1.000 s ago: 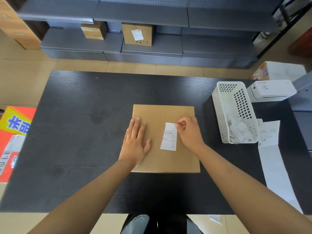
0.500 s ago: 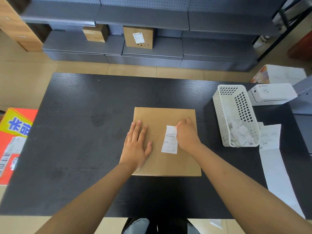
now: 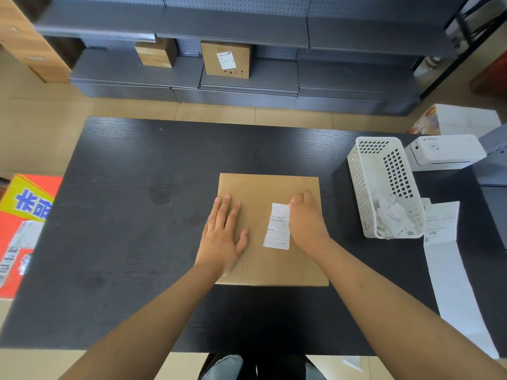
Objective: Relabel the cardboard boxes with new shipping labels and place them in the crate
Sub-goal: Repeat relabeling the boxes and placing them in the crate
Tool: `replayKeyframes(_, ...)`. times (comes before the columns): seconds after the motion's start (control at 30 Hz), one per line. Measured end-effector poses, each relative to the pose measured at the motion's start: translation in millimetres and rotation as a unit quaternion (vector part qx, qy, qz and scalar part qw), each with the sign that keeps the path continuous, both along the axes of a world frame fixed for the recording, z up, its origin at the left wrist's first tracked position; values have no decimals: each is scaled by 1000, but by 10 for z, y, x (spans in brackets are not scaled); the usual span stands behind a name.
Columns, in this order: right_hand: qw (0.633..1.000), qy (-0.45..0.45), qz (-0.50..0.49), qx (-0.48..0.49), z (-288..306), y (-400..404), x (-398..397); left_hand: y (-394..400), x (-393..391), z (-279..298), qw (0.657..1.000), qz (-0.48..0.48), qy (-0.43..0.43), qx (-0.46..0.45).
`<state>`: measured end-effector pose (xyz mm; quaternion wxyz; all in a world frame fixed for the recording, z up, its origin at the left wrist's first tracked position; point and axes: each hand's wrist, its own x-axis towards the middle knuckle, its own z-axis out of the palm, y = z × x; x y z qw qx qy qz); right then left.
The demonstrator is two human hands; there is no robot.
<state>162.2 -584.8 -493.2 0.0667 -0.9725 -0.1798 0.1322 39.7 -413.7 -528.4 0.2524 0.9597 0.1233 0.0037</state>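
Head view: a flat box [image 3: 270, 229] is lying at the middle of a black table [image 3: 131, 215]. The left hand [image 3: 223, 237] is pressing on it with fingers straight and slightly spread. The right hand [image 3: 307, 220] is pinching the top corner of a white label [image 3: 277, 229] lying on the box; its print is too small to read. A white basket [image 3: 384, 185] of crumpled paper is standing near the right edge, a white printer [image 3: 443, 152] behind it, and a paper strip [image 3: 452, 270] is trailing along that edge. Two boxes [image 3: 225, 60] are sitting on grey shelves [image 3: 247, 83] beyond.
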Motion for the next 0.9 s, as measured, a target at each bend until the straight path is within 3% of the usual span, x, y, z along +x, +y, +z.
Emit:
replayKeyframes(0.1, 999, 2, 17, -35, 14, 44, 19, 2, 0, 0, 1000, -1, 2, 2)
replayKeyframes(0.2, 999, 40, 2, 15, 38, 0, 50, 6, -4, -8, 1000, 2, 9, -1)
replayKeyframes(0.3, 990, 87, 22, 108, 18, -140, 40, 4, -4, -12, 1000, 5, 14, -3)
replayKeyframes(0.47, 947, 108, -92, 287, -54, -297, -15, 2, -4, -3, 1000, 5, 11, -2)
replayKeyframes(0.9, 954, 36, -118, 272, -107, -158, -77, 7, -3, -10, 1000, 4, 6, 3)
